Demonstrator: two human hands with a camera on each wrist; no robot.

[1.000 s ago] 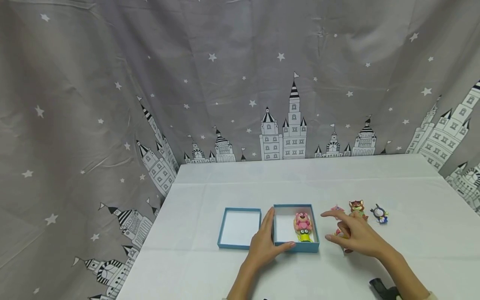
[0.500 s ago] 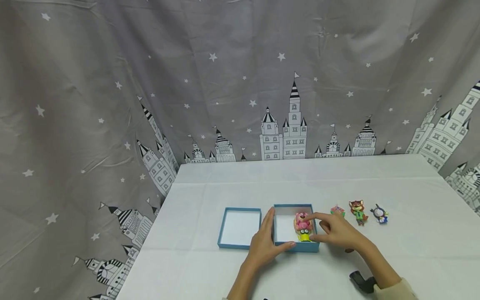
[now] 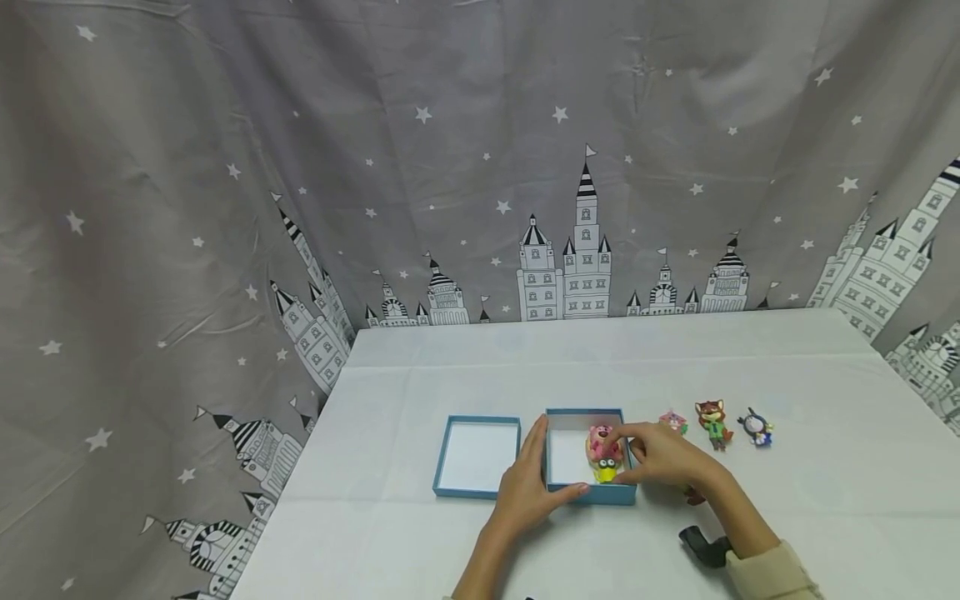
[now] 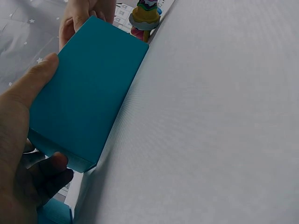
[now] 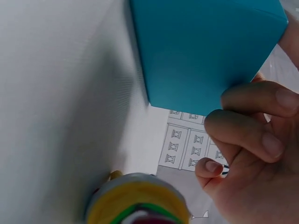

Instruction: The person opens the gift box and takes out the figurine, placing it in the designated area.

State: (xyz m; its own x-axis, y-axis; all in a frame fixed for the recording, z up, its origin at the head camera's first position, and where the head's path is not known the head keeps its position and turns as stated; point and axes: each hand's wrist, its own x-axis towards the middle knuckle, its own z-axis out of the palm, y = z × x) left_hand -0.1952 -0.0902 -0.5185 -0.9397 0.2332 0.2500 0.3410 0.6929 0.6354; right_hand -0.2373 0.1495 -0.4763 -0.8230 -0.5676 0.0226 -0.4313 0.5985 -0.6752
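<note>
Facing a grey curtain (image 3: pixel 450 167) printed with castles and stars, beyond a white counter (image 3: pixel 405 375). Gripping the blue box (image 3: pixel 603 495) at lower centre of the frame with the left hand (image 3: pixel 522 497), curling fingers round its near left corner. Showing the pink bear figure (image 3: pixel 597 443) within, at the right side of the box: pointing head toward the top of the frame, running its long axis up and down, and meeting the frog figure (image 3: pixel 606 470) at its lower end. Coming nearer to it with the right hand (image 3: pixel 667 457) than with the left; having the bear just left of those fingers and crossing its long axis from the right, with the thumb beside the frog. Not making out whether pinching or merely touching.
</note>
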